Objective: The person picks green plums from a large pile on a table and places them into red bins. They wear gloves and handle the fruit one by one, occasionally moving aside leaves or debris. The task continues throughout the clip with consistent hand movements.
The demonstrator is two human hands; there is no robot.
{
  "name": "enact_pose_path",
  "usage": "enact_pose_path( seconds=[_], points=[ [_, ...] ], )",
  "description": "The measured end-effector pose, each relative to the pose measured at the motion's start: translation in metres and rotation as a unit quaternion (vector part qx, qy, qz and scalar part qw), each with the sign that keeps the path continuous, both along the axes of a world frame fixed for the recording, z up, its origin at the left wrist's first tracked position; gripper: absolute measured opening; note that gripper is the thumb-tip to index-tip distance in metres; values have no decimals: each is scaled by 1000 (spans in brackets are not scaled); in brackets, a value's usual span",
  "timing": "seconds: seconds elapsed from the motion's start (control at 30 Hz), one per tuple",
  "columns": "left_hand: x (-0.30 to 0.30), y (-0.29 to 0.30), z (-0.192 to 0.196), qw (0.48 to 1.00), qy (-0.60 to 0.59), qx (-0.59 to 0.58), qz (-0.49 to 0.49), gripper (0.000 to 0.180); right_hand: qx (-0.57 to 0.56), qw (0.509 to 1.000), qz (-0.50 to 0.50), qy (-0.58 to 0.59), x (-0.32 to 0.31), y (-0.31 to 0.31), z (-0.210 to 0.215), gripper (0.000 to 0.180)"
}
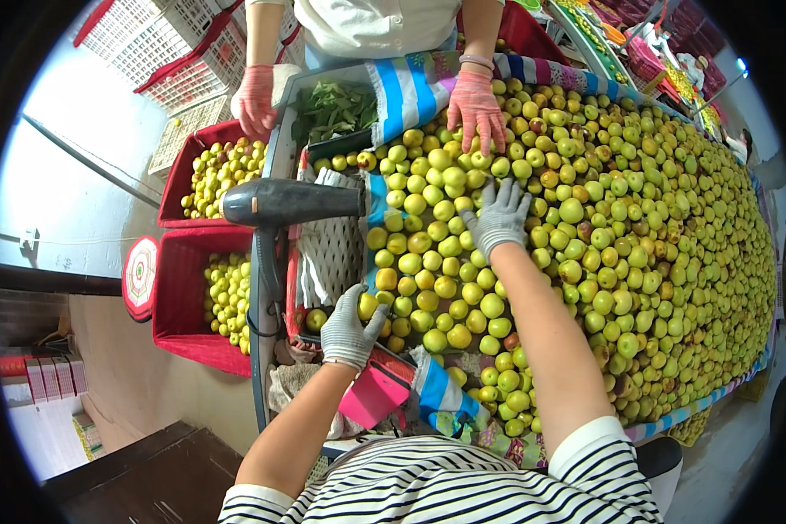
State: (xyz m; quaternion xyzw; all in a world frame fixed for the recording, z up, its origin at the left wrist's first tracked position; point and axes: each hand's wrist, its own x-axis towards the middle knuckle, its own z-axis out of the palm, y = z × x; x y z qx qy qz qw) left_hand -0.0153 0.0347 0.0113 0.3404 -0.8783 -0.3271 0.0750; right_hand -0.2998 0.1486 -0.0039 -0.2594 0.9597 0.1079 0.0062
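A big heap of yellow-green jujubes (637, 236) covers the sorting table in front of me. My left hand (349, 330), in a grey knit glove, is closed around a single jujube (368, 306) at the heap's left edge. Farther in, my right hand (500, 218), gloved alike, lies with fingers spread over the fruit, palm down; anything under the palm is hidden. Left of the heap, a black hair dryer (293, 203) lies across a white slotted basket (332, 240), its nozzle toward the fruit.
Across from me a co-worker's pink-gloved hand (476, 109) touches the heap; the other pink glove (255, 100) hangs above red-lined bins (176, 297) of jujubes. Green leaves (336, 112) fill a tray at the back. A pink box (374, 395) sits near me.
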Motion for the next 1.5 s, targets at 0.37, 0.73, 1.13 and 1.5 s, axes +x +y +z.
enact_pose_path(
  seconds=[0.37, 0.73, 1.13, 1.5],
  points=[
    [3, 0, -3, 1000, -7, -5, 3, 55, -22, 988, 133, -76, 73, -39, 6, 68],
    [3, 0, -4, 1000, -11, -7, 11, 52, -101, 945, 271, -153, 132, -7, -1, 63],
    [4, 0, -3, 1000, -11, 13, 13, 53, -95, 895, 393, -190, 187, 91, 26, 62],
    [1, 1, -3, 1000, -13, 9, 10, 54, -52, 890, 416, -181, 176, 91, 16, 64]
  ],
)
